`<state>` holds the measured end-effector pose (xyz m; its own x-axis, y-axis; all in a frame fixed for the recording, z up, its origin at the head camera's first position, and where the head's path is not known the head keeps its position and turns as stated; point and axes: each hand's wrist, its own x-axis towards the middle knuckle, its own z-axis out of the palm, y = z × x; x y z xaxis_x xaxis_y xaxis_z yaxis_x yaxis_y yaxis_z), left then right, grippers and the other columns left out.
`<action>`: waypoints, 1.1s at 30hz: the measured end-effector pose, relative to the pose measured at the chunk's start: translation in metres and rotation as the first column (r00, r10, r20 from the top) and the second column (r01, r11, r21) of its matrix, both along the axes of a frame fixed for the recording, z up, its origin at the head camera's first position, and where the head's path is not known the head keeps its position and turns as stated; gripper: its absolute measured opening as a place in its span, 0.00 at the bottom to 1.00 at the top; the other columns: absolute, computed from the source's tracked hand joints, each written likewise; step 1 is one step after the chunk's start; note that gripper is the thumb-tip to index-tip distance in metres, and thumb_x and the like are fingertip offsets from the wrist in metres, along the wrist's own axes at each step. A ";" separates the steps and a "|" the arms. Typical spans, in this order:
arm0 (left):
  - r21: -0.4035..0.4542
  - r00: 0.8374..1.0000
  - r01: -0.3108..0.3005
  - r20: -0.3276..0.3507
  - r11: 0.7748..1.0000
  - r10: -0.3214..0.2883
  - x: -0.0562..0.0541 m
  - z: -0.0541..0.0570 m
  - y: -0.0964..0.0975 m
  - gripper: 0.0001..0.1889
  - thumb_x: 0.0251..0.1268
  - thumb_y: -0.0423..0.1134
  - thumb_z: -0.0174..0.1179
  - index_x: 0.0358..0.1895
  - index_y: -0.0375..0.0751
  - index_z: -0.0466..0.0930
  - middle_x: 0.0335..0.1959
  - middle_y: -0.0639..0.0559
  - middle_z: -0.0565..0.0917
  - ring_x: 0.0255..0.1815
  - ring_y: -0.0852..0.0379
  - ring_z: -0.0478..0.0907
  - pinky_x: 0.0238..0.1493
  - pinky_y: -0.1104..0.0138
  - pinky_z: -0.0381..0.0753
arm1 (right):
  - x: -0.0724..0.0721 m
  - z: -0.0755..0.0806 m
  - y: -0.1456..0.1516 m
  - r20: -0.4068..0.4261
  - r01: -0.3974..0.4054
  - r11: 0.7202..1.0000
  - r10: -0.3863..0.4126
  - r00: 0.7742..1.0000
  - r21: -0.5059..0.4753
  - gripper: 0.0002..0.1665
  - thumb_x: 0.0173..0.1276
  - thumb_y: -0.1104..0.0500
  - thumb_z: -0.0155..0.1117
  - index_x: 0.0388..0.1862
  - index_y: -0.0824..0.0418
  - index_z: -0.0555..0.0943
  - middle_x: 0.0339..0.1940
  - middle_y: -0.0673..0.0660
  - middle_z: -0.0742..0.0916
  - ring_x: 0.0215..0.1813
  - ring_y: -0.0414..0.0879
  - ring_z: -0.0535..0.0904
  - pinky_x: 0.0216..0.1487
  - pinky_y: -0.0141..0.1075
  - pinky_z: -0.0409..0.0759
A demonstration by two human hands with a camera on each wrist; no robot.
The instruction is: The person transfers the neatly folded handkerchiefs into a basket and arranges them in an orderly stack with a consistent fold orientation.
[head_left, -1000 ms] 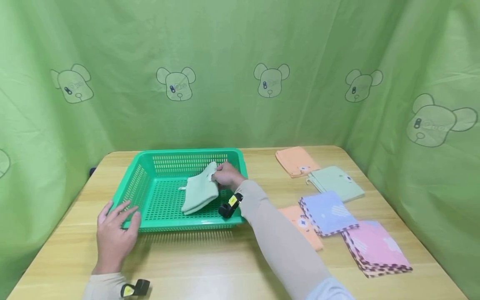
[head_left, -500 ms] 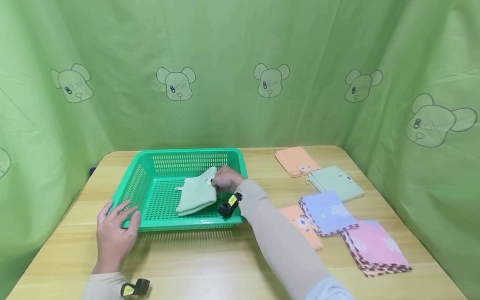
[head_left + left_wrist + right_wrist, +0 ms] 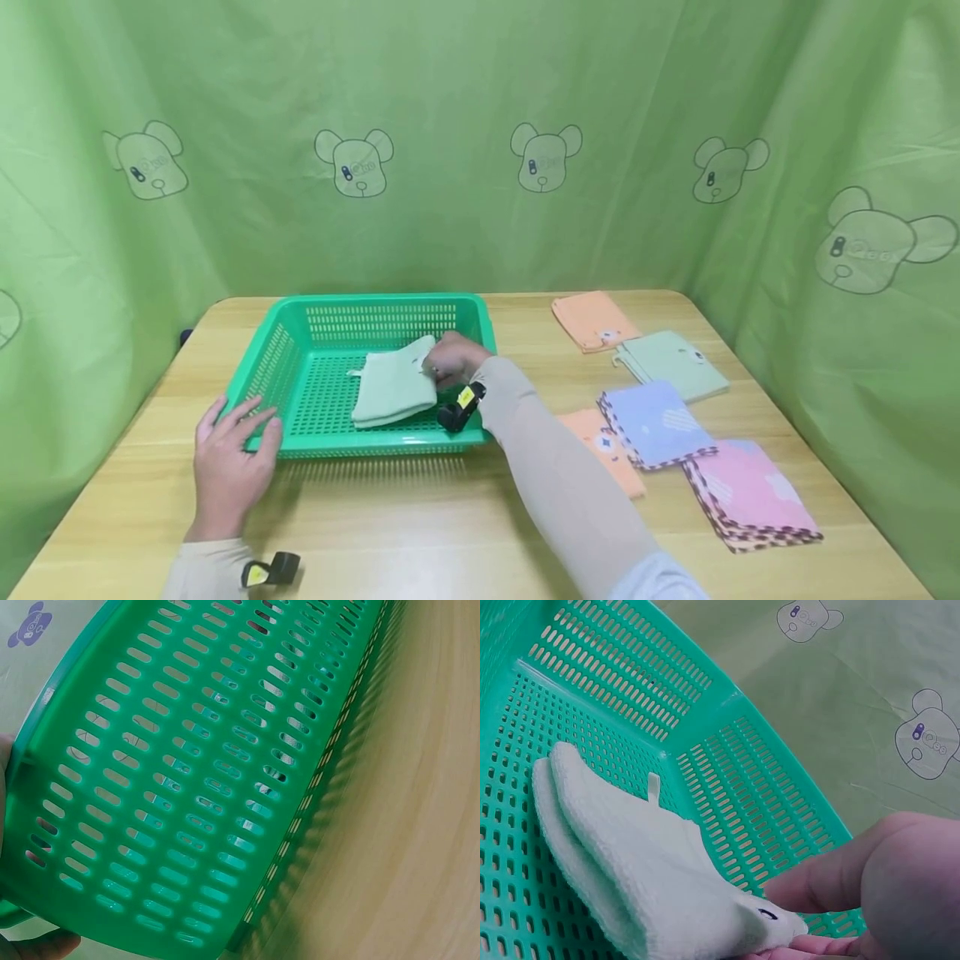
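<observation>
While left hand (image 3: 234, 471), fingers spread, rests on near-left corner of basket (image 3: 337, 448), right hand (image 3: 456, 358) pinches cloth (image 3: 393, 387) inside basket, right of centre; looks like placement, so next needs clean release.

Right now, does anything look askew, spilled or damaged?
No spills or damage show. Slightly askew: the blue towel overlaps the nearer orange towel; the pale green towel slants in the plastic basket, pinched by the right hand.
</observation>
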<state>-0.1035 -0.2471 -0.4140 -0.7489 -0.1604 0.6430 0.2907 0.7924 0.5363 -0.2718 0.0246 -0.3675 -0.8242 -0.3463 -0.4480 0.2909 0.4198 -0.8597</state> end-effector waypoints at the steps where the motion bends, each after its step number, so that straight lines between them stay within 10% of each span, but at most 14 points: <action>1: 0.001 1.000 0.000 0.000 1.000 0.000 0.000 0.000 0.000 0.13 0.60 0.37 0.59 0.41 0.29 0.84 0.51 0.30 0.81 0.65 0.30 0.63 0.71 0.48 0.50 | 0.000 0.000 0.000 0.006 -0.002 1.000 0.002 1.000 0.000 0.12 0.62 0.73 0.58 0.45 0.76 0.77 0.44 0.65 0.82 0.42 0.55 0.82 0.41 0.42 0.85; 33: 0.016 1.000 -0.005 0.010 1.000 0.005 0.000 -0.002 0.000 0.13 0.60 0.37 0.59 0.41 0.30 0.84 0.51 0.31 0.81 0.66 0.30 0.62 0.71 0.47 0.49 | 0.000 0.002 -0.001 0.084 0.005 0.999 -0.008 0.996 0.044 0.27 0.67 0.64 0.60 0.62 0.73 0.68 0.66 0.69 0.71 0.60 0.79 0.68 0.56 0.60 0.75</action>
<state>-0.1036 -0.2473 -0.4161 -0.7546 -0.1746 0.6325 0.2812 0.7849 0.5522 -0.2720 0.0231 -0.3656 -0.7854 -0.3199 -0.5300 0.3638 0.4541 -0.8133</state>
